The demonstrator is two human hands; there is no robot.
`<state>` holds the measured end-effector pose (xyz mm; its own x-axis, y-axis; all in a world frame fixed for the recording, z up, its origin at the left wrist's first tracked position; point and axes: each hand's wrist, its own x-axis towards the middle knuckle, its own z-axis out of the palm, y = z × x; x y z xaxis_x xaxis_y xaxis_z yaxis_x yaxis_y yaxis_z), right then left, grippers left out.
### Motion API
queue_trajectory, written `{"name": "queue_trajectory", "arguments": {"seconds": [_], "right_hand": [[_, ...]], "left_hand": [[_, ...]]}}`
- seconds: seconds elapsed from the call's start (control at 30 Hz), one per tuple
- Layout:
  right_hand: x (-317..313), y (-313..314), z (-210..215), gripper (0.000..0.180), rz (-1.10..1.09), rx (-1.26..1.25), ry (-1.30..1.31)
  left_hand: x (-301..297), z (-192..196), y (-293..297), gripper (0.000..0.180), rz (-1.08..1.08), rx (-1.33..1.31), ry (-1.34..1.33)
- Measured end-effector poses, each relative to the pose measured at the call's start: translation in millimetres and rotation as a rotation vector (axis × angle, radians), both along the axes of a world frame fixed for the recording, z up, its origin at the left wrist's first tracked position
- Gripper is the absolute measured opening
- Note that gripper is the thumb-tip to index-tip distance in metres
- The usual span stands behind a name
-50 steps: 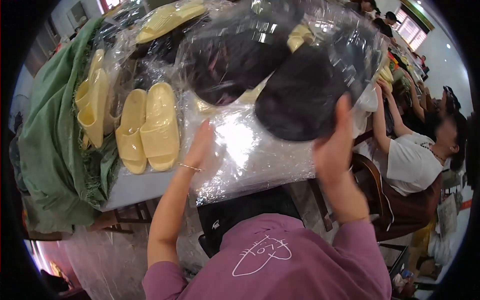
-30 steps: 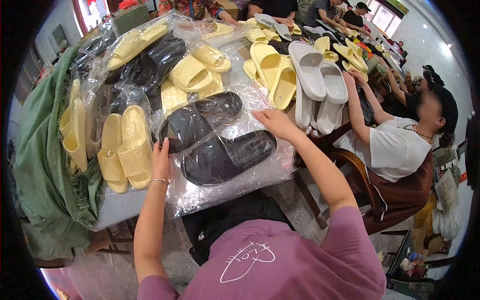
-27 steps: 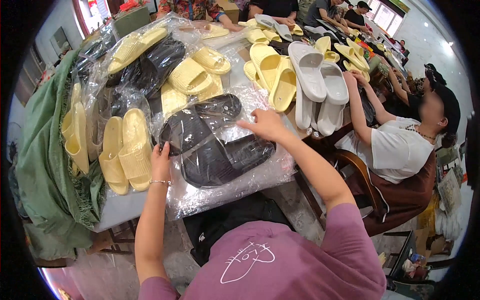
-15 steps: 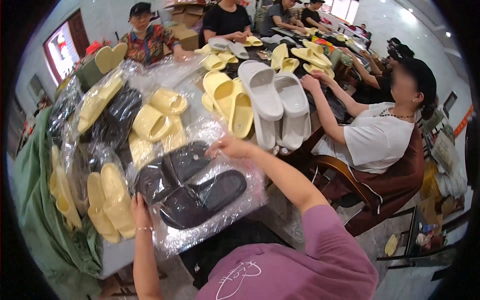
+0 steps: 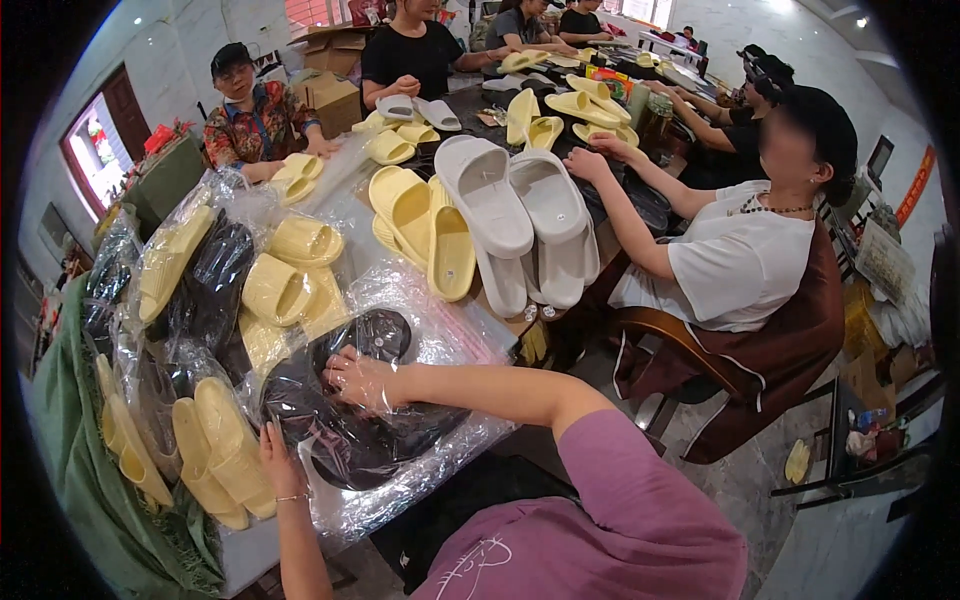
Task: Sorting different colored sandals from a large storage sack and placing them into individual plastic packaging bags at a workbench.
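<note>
At the near side of the worktop [image 5: 250, 552], a pair of black slippers [image 5: 338, 448] lies in a clear bag [image 5: 400, 497]. Since half a second ago, the right hand [image 5: 365, 382] has shifted from the bag's far right onto the slippers, fingers bent; the left hand [image 5: 280, 460] stays at the bag's left edge, fingers nearly straight. Can't tell if either pinches anything. Right hand and forearm hide part of the slippers; glare blurs the plastic; left forearm cut off at lower edge. Bagged yellow slippers [image 5: 232, 440] sit just left, green cloth [image 5: 75, 440] beyond; grey slippers [image 5: 485, 195] stand past the bag. Brown-covered chair [image 5: 790, 350] at right, seated co-worker in white shirt [image 5: 745, 265]. Pale walls, more people behind.
</note>
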<state>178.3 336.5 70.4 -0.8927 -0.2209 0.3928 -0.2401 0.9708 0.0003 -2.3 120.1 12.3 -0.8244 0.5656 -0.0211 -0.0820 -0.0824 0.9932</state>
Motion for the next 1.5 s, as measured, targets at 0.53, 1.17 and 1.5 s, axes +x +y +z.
{"name": "queue_trajectory", "arguments": {"seconds": [0.53,1.17,1.5], "right_hand": [[37.3,1.6,49.9,0.021,-0.194,0.102,0.255],[137.5,11.5,100.4,0.039,-0.073,0.000,-0.025],[218.5,47.8,139.7,0.037,-0.467,-0.204,-0.199]], "left_hand": [[57.9,72.1,-12.7,0.037,-0.236,-0.195,0.225],[60.2,80.8,-7.6,0.020,-0.006,-0.140,0.532],[6.6,27.4,-51.9,0.022,0.206,-0.108,0.298]]}}
